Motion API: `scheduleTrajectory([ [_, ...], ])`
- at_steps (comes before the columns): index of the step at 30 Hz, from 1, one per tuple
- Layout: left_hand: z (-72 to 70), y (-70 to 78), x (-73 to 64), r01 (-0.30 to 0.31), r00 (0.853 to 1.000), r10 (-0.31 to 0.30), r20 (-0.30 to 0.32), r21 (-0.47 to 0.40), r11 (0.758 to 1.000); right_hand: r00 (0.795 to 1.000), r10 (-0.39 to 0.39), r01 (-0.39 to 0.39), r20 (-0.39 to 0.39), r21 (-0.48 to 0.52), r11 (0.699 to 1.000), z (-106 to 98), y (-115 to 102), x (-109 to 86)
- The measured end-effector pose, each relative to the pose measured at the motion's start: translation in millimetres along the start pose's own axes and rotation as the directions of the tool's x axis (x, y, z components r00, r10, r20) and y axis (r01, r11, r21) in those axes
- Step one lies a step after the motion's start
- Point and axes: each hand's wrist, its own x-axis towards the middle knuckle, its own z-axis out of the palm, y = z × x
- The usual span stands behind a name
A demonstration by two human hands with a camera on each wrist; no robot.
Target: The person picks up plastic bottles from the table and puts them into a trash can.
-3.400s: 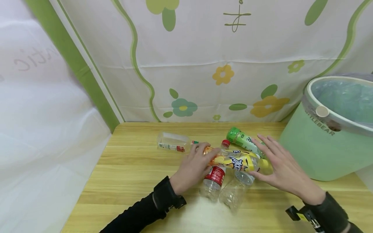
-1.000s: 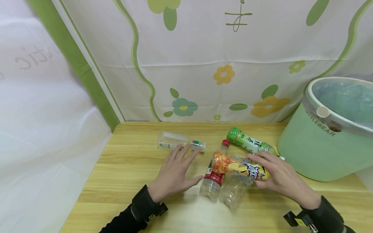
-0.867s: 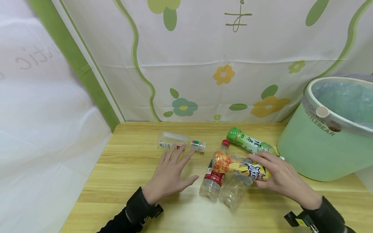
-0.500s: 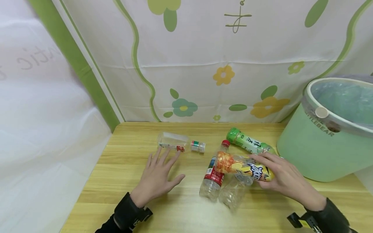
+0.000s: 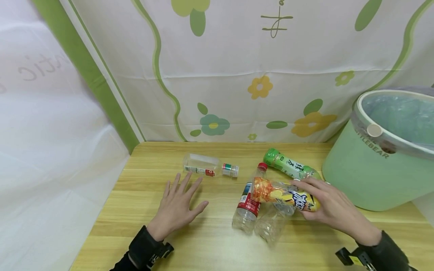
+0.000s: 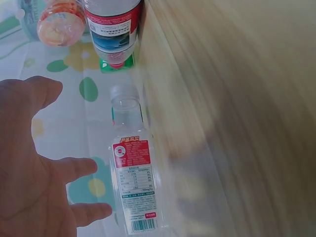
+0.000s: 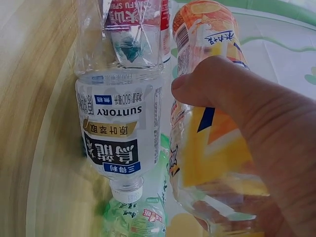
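Observation:
My right hand grips an empty plastic drink bottle with an orange and yellow label, held above other bottles; the thumb presses its side in the right wrist view. Beneath it lie a red-capped bottle with a red label and a crumpled clear bottle, whose white label reads Suntory. A green-labelled tea bottle lies just behind. My left hand hovers with spread fingers, holding nothing, near a clear bottle lying on its side, its nutrition label facing the left wrist camera.
A light green bin with a plastic liner stands at the right, close to the green-labelled bottle. Everything lies on a wooden table. A white cloth with flowers hangs along its back edge, and white fabric hangs at the left.
Earlier, both hands were at the orange and yellow bottle. My left hand has since released it and drawn back leftward. My right hand now holds the bottle alone, drifting slightly right.

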Motion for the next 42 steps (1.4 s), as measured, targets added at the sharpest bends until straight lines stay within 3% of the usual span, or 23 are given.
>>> scheduleTrajectory([
  [11, 0.9, -2.0, -0.2, 0.012, 1.000, -0.012, 0.008, -0.013, 1.000, 0.999, -0.037, 0.038, -0.003, 0.006, 0.999, -6, 3, 2.6],
  [17, 0.6, -0.9, 0.0, 0.011, 1.000, -0.011, 0.014, -0.007, 1.000, 0.999, -0.041, 0.041, -0.002, 0.023, 0.999, -25, 8, 9.7],
  [22, 0.2, -0.1, 0.3, 0.009, 1.000, -0.009, 0.013, -0.005, 1.000, 0.997, -0.051, 0.052, -0.054, 0.022, 0.998, -41, 16, 14.5],
  [42, 2.6, -1.3, 0.6, 0.008, 1.000, -0.008, 0.020, -0.009, 1.000, 0.985, -0.082, 0.054, -0.153, -0.177, 0.983, -88, 26, 27.9],
])
